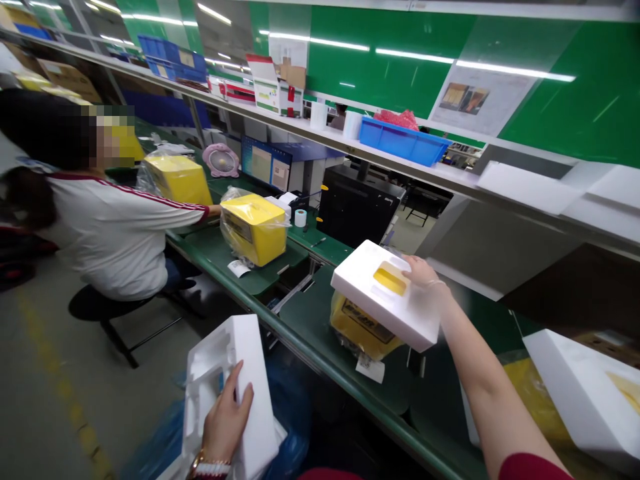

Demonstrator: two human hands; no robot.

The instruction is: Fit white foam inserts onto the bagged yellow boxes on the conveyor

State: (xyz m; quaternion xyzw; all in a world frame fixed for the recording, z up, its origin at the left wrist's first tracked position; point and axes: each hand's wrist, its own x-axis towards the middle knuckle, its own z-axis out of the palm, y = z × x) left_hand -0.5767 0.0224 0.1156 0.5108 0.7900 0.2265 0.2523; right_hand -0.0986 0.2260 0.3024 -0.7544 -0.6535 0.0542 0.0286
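Observation:
My left hand (227,417) grips a white foam insert (250,373) low at the near side, off the belt's edge, fingers wrapped over its face. My right hand (423,273) reaches out and holds the far edge of a second white foam cap (370,303), which sits tilted on top of a yellow box in a plastic bag (357,330) on the green conveyor (305,313). Yellow shows through the cap's cutout.
A co-worker in a white top (115,233) sits at the left by two more bagged yellow boxes (253,227). A black machine (357,203), a monitor (267,163) and a blue bin (403,140) stand behind. Another foam-capped box (585,393) is at the right.

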